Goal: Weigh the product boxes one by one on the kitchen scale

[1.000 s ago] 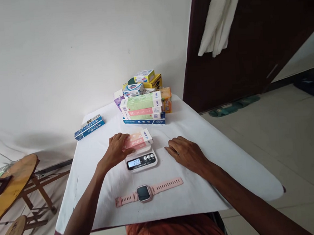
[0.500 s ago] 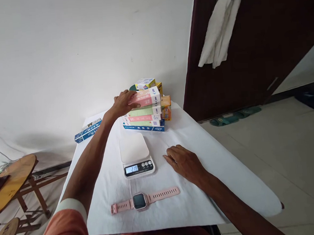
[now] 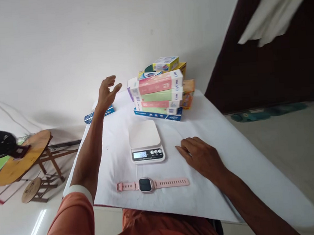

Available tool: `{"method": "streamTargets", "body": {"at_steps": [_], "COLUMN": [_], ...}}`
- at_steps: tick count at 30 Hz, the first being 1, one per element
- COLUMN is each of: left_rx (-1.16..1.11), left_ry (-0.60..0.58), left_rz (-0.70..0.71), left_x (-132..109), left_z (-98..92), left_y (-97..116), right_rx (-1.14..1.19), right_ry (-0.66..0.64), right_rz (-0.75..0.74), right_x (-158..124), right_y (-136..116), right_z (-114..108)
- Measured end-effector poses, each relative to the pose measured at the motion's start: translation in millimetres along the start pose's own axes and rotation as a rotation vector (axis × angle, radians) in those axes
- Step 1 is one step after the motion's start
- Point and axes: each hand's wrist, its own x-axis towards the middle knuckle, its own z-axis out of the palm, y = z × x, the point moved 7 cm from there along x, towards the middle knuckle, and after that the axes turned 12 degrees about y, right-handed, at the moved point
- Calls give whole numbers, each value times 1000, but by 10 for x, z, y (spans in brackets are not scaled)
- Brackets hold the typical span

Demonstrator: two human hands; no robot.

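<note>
My left hand (image 3: pixel 108 92) is raised with fingers apart, holding nothing, between the blue boxes (image 3: pixel 106 112) at the left and the stack of boxes. The top pink and white box (image 3: pixel 157 83) lies over green, pink and blue ones. My right hand (image 3: pixel 199 155) rests on the white cloth right of the scale, its fingers curled; whether anything is under them is hidden. The white kitchen scale (image 3: pixel 144 134) has a bare plate and a lit display that seems to read 363. A pink-strapped watch (image 3: pixel 145 185) lies in front of it.
Behind the stack are yellow boxes (image 3: pixel 166 64), with an orange box (image 3: pixel 188 93) at its right. The white-covered table (image 3: pixel 205 200) stands against a wall. A wooden table (image 3: pixel 37 142) with a black fan (image 3: pixel 0 143) and a stool (image 3: pixel 31 190) are at the left.
My left hand has come off the top pink box and moved left, its fingers spreading. The view has shifted, and the scale's display has changed from 219. My right hand stays by the scale.
</note>
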Motion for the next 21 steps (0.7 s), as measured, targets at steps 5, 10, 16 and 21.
{"method": "streamTargets", "body": {"at_steps": [5, 10, 16, 21], "left_rx": [271, 739, 852, 905], "left_ry": [227, -146, -361, -415], "left_rz": [-447, -554, -558, -456], "left_x": [-416, -771, -862, -877], "left_z": [-978, -1005, -703, -712], "left_y": [-1233, -1809, -2121, -2090], "right_rx": [8, 6, -12, -14], "right_ry": [23, 38, 17, 19], "right_rz": [-3, -36, -51, -37], "right_x": [8, 28, 65, 79], "right_y": [4, -25, -29, -22], "right_z": [0, -11, -9, 4]}}
